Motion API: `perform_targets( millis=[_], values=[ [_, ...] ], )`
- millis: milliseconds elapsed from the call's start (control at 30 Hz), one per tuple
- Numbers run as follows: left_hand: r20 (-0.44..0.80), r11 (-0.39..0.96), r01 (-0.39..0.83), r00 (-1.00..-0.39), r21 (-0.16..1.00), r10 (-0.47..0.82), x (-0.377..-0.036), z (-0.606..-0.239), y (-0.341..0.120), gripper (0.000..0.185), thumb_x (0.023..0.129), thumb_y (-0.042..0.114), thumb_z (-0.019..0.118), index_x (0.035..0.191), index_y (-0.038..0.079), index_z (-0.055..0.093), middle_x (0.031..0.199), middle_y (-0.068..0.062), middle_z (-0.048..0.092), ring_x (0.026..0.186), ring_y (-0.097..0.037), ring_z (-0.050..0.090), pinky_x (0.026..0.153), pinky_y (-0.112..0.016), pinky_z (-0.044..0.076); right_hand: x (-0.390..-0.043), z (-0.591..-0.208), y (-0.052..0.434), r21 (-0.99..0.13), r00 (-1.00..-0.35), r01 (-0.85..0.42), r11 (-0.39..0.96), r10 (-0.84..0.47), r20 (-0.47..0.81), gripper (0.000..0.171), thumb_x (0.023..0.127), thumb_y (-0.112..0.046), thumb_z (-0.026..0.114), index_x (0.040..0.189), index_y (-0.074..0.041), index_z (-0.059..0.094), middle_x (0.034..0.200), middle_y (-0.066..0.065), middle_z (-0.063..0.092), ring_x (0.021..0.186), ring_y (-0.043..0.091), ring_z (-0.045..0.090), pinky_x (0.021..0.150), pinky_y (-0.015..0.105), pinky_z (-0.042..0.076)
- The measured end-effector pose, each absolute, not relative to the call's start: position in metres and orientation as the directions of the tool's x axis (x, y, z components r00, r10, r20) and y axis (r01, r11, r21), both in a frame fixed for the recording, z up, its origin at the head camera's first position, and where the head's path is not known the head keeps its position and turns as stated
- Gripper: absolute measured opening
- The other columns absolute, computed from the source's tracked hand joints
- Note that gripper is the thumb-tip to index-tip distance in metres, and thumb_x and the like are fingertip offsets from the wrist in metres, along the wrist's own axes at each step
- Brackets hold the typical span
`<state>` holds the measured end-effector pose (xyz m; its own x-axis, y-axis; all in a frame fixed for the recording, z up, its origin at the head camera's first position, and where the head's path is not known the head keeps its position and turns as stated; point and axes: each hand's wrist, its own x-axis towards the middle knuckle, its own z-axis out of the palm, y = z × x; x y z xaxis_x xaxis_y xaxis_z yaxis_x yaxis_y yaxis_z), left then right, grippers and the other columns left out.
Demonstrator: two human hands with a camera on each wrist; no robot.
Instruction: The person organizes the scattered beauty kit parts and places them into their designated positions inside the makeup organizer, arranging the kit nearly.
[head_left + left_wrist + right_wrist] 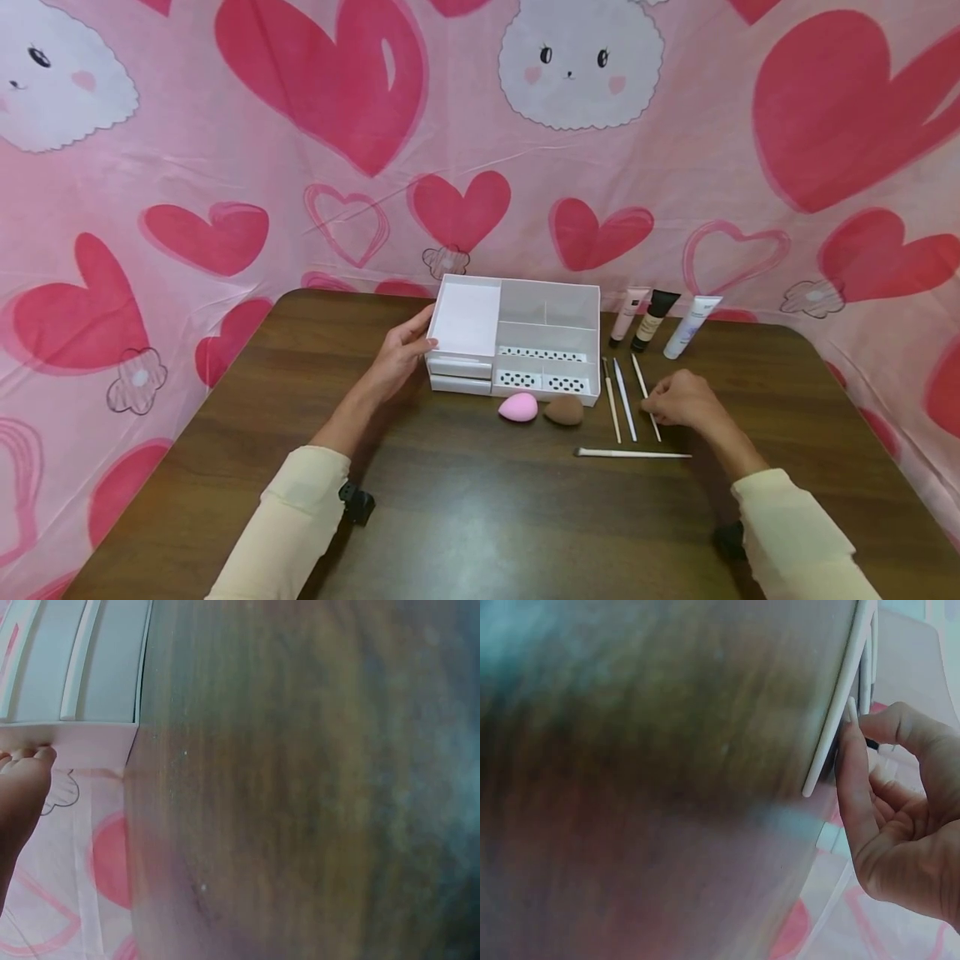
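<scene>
A white makeup organizer (547, 342) with two small drawers stands at the back of the table. My left hand (397, 354) rests against its left side, with the thumb at the top edge; the left wrist view shows the fingers (45, 755) touching the side wall. My right hand (682, 400) pinches a thin pale makeup brush (640, 375) between thumb and index finger; its handle end (853, 710) peeks past the fingertips. Two more slim brushes (625, 400) lie to its left, and another brush (633, 453) lies crosswise in front.
A pink makeup sponge (519, 407) and a brown one (564, 410) sit before the organizer. Behind the brushes stand a pink tube (628, 315), a beige tube with black cap (654, 321) and a white tube (692, 327). A heart-patterned cloth (465, 125) hangs behind the wooden table (450, 517).
</scene>
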<state>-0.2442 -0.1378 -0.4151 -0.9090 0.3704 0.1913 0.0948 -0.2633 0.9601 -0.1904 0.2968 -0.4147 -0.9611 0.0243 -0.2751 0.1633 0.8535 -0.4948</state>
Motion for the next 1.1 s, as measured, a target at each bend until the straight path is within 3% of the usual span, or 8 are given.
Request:
perform_targets(
  millis=[167,433,900,1100],
  values=[
    [0.174,-0.265,0.078,-0.916,0.961,0.362,-0.243,-0.413,-0.135,0.065,0.094,-0.009,0.041,0.153,-0.004,0.017,0.165,-0.015,0.015,0.129,-0.006,0.04,0.1,-0.01,0.042,-0.19,-0.413,0.301,-0.569,-0.953,0.184,0.801,0.003,-0.304,0.021,0.08,-0.019,0.069,0.084,0.001,0.074,0.059,-0.006,0.068,0.057,0.005,0.064,0.057,0.022,0.054],
    [0.173,-0.266,0.076,-0.914,0.961,0.366,-0.244,-0.413,-0.135,0.065,0.094,-0.008,0.04,0.153,-0.004,0.017,0.165,-0.014,0.014,0.146,-0.027,0.022,0.1,-0.008,0.041,-0.189,-0.412,0.303,-0.623,-0.951,0.184,0.76,-0.023,-0.309,0.021,0.08,-0.014,0.068,0.088,0.005,0.072,0.063,-0.004,0.069,0.06,0.005,0.064,0.059,0.024,0.057],
    [0.173,-0.253,0.081,-0.913,0.964,0.369,-0.243,-0.413,-0.136,0.065,0.094,-0.008,0.04,0.154,-0.003,0.016,0.166,-0.013,0.013,0.15,-0.028,0.015,0.104,-0.01,0.038,-0.187,-0.407,0.298,-0.788,-0.947,0.174,0.591,-0.12,-0.299,0.036,0.085,-0.007,0.063,0.109,0.02,0.06,0.072,-0.003,0.071,0.066,0.002,0.064,0.063,0.021,0.057],
    [0.161,-0.248,0.071,-0.917,0.966,0.365,-0.242,-0.414,-0.136,0.065,0.094,-0.009,0.039,0.154,-0.004,0.014,0.166,-0.013,0.012,0.15,-0.027,0.015,0.119,-0.026,0.027,-0.187,-0.404,0.296,-0.797,-0.947,0.146,0.587,-0.151,-0.284,0.038,0.086,-0.007,0.063,0.111,0.021,0.059,0.077,0.001,0.074,0.067,0.002,0.065,0.065,0.023,0.057]
  ],
)
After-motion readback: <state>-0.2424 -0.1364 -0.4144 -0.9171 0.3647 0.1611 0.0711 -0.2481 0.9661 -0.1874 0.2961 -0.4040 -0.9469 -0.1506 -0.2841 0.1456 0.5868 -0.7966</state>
